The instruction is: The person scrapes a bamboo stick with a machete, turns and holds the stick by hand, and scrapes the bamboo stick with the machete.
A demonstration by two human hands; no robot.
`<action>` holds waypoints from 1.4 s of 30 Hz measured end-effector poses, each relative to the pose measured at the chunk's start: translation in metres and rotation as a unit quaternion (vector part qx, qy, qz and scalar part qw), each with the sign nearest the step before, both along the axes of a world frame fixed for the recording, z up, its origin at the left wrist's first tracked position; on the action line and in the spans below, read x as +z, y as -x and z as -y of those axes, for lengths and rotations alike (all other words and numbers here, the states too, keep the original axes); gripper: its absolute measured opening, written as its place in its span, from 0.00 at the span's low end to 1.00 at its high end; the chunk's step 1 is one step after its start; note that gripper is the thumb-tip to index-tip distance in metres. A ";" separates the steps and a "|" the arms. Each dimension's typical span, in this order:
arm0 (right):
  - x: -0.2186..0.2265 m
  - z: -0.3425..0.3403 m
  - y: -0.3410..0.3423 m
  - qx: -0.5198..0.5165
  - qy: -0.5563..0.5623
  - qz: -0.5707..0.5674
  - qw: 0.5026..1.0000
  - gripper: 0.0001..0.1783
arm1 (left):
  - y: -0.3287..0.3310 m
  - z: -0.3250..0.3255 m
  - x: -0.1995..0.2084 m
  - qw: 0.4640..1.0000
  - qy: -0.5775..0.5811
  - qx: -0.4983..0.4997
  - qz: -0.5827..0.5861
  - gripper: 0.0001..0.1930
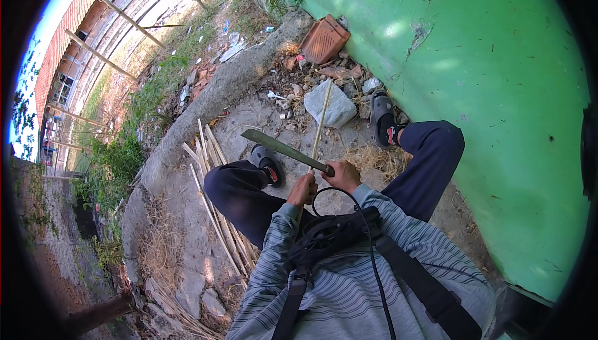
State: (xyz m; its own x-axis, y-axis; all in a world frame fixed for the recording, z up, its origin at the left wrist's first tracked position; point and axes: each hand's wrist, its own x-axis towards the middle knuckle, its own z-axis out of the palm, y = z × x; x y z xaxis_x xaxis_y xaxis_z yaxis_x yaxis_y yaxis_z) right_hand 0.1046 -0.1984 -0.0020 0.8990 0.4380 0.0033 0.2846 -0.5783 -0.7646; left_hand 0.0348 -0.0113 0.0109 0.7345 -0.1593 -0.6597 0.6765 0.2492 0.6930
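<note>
My left hand (303,189) is closed around a thin bamboo strip (322,119), which slants up and away in front of me. The strip's far part passes over a pale stone block (337,104). My right hand (342,175) grips the dark handle of a machete (281,147). Its long greenish blade points left and lies across the strip, just beyond my left hand. Whether the edge touches the strip I cannot tell. More bamboo strips (217,211) lie in a loose bundle on the ground beside my left leg.
A green wall (486,90) rises close on my right. Ahead are an orange-brown clay block (325,39) and rubble. A low rough concrete kerb (205,100) curves along the left, with plants (121,159) beyond it. Dry fibres (377,162) lie between my feet.
</note>
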 end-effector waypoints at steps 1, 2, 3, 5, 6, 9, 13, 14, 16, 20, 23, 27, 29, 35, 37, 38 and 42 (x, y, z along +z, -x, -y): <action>-0.001 0.000 0.000 -0.001 -0.001 0.001 1.000 0.15 | 0.000 0.000 0.000 1.000 0.000 0.000 0.003 0.23; -0.002 0.000 0.000 -0.001 -0.001 0.001 1.000 0.15 | 0.000 0.000 -0.001 1.000 0.000 0.000 0.005 0.23; -0.001 0.000 0.000 -0.001 -0.004 0.004 1.000 0.15 | 0.000 0.000 -0.001 1.000 0.000 0.000 0.005 0.23; -0.001 0.000 0.000 -0.002 -0.008 0.007 1.000 0.15 | 0.000 0.002 -0.001 1.000 -0.014 0.008 0.013 0.22; -0.001 0.000 0.000 0.001 -0.004 0.004 1.000 0.16 | 0.001 0.001 -0.002 1.000 -0.014 0.008 0.013 0.22; 0.002 0.001 0.000 0.003 0.001 0.001 1.000 0.16 | 0.001 0.000 -0.003 1.000 -0.004 0.007 0.016 0.21; 0.003 0.000 0.001 0.001 0.002 0.010 1.000 0.17 | 0.002 -0.001 -0.006 1.000 0.005 0.008 0.010 0.18; 0.002 0.000 0.001 0.001 0.002 0.010 1.000 0.17 | 0.002 -0.001 -0.007 1.000 0.004 0.008 0.008 0.17; 0.001 0.001 0.000 0.002 0.000 -0.003 1.000 0.18 | 0.000 -0.001 -0.007 1.000 0.006 0.008 0.000 0.16; -0.001 0.001 0.000 0.003 0.004 -0.004 1.000 0.18 | 0.001 -0.002 -0.013 1.000 0.001 0.007 0.000 0.15; -0.002 0.000 -0.001 0.009 0.013 -0.009 1.000 0.18 | 0.001 -0.004 -0.020 1.000 0.004 0.014 0.003 0.16; -0.024 -0.002 -0.012 0.008 0.050 -0.058 0.997 0.18 | -0.016 0.000 -0.038 0.998 -0.049 0.015 -0.021 0.18; -0.047 0.002 -0.019 -0.005 0.055 -0.075 0.996 0.17 | -0.032 0.007 -0.046 0.992 -0.110 -0.016 -0.054 0.18; -0.086 0.004 -0.038 0.028 0.113 -0.149 0.982 0.20 | -0.062 0.003 -0.102 0.974 -0.187 -0.088 -0.094 0.24; -0.089 0.000 -0.037 0.032 0.114 -0.153 0.981 0.20 | -0.060 0.001 -0.109 0.960 -0.234 -0.111 -0.108 0.27; -0.090 -0.002 -0.037 0.039 0.098 -0.163 0.981 0.20 | -0.060 -0.002 -0.112 0.962 -0.232 -0.096 -0.105 0.29; -0.096 -0.001 -0.039 0.023 0.104 -0.171 0.979 0.20 | -0.063 0.006 -0.113 0.948 -0.276 -0.121 -0.097 0.30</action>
